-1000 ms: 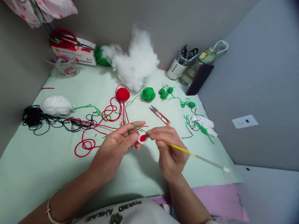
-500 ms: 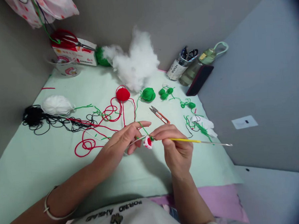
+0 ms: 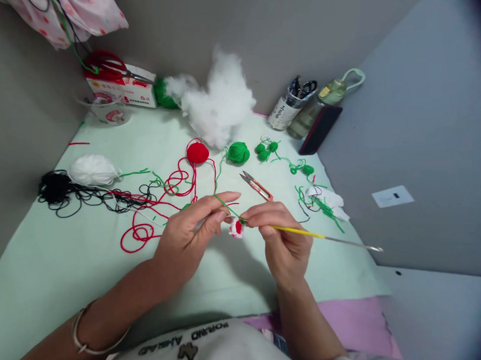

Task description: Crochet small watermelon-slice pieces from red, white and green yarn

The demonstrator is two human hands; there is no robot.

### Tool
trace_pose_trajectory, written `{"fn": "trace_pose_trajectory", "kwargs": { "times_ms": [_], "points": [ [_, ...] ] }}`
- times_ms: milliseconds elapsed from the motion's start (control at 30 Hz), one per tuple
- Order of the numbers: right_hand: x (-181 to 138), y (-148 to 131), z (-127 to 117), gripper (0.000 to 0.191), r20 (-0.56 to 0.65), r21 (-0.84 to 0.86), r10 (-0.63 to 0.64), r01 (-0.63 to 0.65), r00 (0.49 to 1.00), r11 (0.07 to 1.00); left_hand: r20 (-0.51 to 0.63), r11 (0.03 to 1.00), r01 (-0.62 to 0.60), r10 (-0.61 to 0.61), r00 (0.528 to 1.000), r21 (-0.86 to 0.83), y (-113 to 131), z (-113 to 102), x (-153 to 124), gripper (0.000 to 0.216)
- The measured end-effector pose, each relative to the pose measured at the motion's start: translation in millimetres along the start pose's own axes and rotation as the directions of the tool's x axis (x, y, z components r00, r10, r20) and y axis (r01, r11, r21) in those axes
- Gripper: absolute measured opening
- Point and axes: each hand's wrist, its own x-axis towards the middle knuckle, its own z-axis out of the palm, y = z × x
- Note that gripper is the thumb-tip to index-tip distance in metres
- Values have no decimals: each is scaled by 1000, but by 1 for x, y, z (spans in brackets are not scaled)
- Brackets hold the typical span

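"Grey walls [image 3: 317, 36] close in around a pale green tabletop [image 3: 221, 280] on my feed. What are you picking up?"

"Same corner. At the back I see a heap of white fluff [image 3: 220, 106], with a carton [image 3: 139, 91] to its left and red-handled scissors [image 3: 107, 64] on that. Over to the right, a pen cup [image 3: 284, 113] stands beside a green bottle [image 3: 332, 92]."

"And the hands?"

"From where I sit, the right hand [image 3: 286, 239] has thumb and fingers clamped on a yellow-gripped crochet hook [image 3: 299, 230]. Its metal shaft slants away to the right, hooked tip showing."

"What about the left?"

"On the left hand [image 3: 189, 233] the forefinger is stretched out, with a green strand [image 3: 224, 203] running across it. Thumb and fingertips come together beside the crocheted piece [image 3: 237, 228]; I can't tell whether they grip it."

"Where do you place that piece?"

"Between the two hands, above the tabletop: small, white and red, with green at its upper right, close against the right fingertips."

"Yarn?"

"I count a red ball [image 3: 197, 152] and a green ball [image 3: 238, 154] beyond the hands, orange snips [image 3: 257, 186] nearer, and white yarn [image 3: 94, 170] touching a black tangle [image 3: 54, 187] far left."
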Motion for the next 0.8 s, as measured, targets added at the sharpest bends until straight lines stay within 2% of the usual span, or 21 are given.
{"fn": "trace_pose_trajectory", "kwargs": {
  "times_ms": [67, 133, 233, 333, 467, 600, 700, 800],
  "points": [
    [-1, -1, -1, 18, 6, -17, -22, 22, 1000, 1000, -43, 999, -38, 38, 998, 7, 1, -1, 0, 20],
    [-2, -2, -1, 19, 9, -16, -33, 33, 999, 999, -46, 998, 1, -3, 999, -60, -1, -3, 1, 18],
    [-2, -2, 0, 20, 12, 10, -30, 30, 999, 1000, 45, 980, 101, -95, 994, -173, -5, -7, 2, 19],
    [-3, -3, 1, 21, 21, 5, -24, 24, 999, 1000, 85, 974, 130, -115, 990, -187, -8, -9, 3, 23],
    [-3, -4, 1, 21, 41, 32, -12, 10, 999, 999, 25, 981, 101, -98, 995, -165, -6, -9, 1, 25],
    [-2, -5, 0, 22, 119, 98, -24, 13, 993, 995, -16, 987, 85, -88, 996, -137, -3, -5, 2, 25],
    [-2, -6, -1, 25, 157, 29, -56, 52, 986, 998, -115, 997, 18, -27, 993, -79, -4, -3, 1, 19],
    [-3, -7, -2, 28, 136, -69, -75, 85, 988, 994, -195, 998, -43, 35, 980, -37, -4, -2, -2, 13]
  ]
}}
